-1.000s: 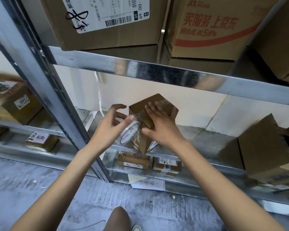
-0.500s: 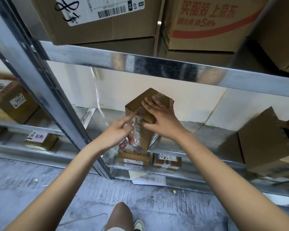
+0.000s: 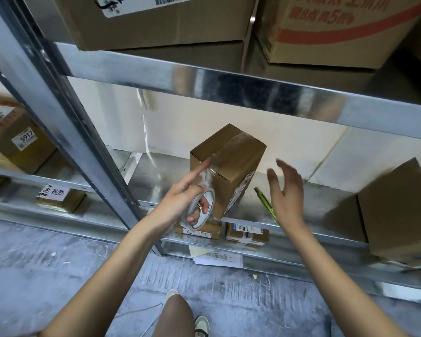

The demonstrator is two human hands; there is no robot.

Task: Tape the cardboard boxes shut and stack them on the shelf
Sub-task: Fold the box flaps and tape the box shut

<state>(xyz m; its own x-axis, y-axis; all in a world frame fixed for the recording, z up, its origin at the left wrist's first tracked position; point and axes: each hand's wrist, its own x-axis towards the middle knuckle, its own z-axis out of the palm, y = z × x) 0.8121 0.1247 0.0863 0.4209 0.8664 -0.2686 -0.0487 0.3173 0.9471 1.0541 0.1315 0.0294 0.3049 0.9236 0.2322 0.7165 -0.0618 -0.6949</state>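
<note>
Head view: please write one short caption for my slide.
Left hand runs clear tape roll onto cardboard box; right hand open beside.

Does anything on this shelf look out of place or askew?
Yes. The small brown cardboard box stands tilted on one corner at the metal shelf's front edge. A green utility knife lies loose beside it. Papers lie on the floor below.

A stockroom for parcels.
I stand before galvanised metal shelving loaded with big cardboard cartons, some carrying barcode labels, small labelled parcels on the lower tier, and a scuffed grey concrete floor underfoot.
</note>
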